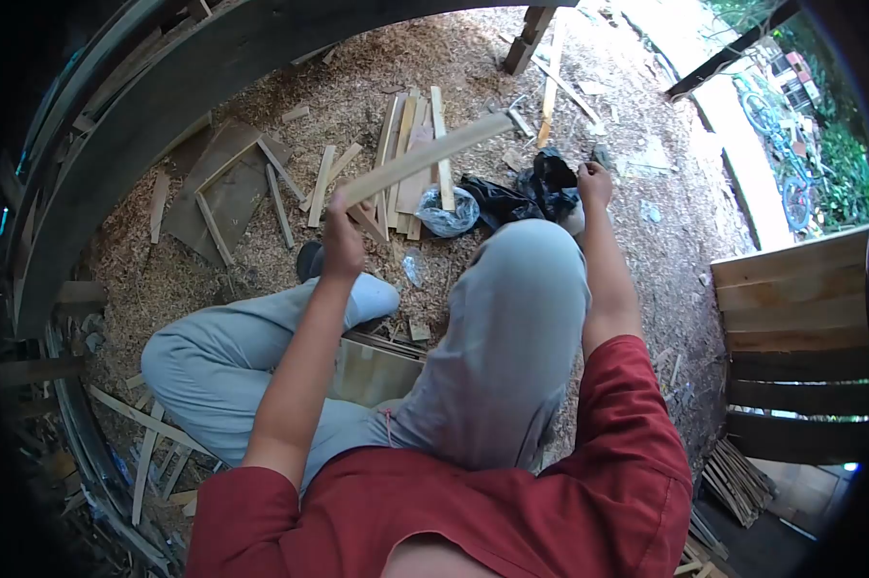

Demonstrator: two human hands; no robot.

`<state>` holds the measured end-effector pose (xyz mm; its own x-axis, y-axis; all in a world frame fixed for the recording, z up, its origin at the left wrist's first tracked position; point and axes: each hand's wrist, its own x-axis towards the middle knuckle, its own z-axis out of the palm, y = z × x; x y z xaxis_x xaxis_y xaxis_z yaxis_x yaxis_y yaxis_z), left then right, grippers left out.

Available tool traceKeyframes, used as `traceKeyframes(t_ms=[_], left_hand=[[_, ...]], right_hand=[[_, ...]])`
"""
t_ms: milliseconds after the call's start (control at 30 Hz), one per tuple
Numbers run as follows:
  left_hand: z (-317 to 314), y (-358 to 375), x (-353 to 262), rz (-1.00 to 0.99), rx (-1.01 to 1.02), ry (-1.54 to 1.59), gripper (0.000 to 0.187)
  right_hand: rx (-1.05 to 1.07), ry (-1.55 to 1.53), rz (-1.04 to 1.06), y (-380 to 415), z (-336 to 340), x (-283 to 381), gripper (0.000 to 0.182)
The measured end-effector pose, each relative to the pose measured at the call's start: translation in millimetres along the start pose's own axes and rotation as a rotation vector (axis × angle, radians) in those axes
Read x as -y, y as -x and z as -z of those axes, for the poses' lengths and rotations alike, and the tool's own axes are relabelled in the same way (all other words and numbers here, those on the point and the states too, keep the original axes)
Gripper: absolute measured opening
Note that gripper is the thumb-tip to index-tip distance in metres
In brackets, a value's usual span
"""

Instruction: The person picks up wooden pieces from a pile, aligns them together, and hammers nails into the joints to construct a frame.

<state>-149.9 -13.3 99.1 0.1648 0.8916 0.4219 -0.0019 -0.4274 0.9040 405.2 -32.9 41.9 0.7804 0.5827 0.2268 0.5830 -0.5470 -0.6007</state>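
A wooden slat (425,159) slants up and to the right from my left hand (343,239), whose fingers are wrapped round its near end. The slat's far end is in the air, over the ground strewn with shavings. To the right of my raised knee, my right hand (595,185) is closed, its fingers curled together. What it holds, if anything, is too small to make out. Beside that hand lies a black plastic bag (550,183). A clear plastic bag (448,212) sits left of it, below the slat.
Several loose wooden strips (396,164) lie ahead on the shavings. A wooden frame piece (215,214) rests on a flat board (232,173) at the left. A wooden post (528,43) stands at the top, and a plank panel (791,299) at the right.
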Motion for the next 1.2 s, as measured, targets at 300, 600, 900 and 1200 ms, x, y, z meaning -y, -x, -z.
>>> traceKeyframes(t_ms=[300,600,900,1200], left_hand=[[18.0,-6.0,-29.8,0.254,-0.048,0.458,0.039],[-37.9,4.8,6.8,0.673,-0.087,0.504,0.051],[-26.1,6.3,33.3,0.779,-0.116,0.546,0.057],[54.4,-58.6,-54.2,0.489,-0.126,0.335,0.042]], right_hand=[[-0.038,0.01,-0.044,5.3,38.0,7.2,0.028],[0.085,-0.098,-0.126,9.8,-16.0,-17.3,0.028],[0.036,-0.037,-0.088,-11.2,-30.6,-35.8,0.024],[0.403,-0.589,0.055,-30.6,61.3,111.2,0.015]])
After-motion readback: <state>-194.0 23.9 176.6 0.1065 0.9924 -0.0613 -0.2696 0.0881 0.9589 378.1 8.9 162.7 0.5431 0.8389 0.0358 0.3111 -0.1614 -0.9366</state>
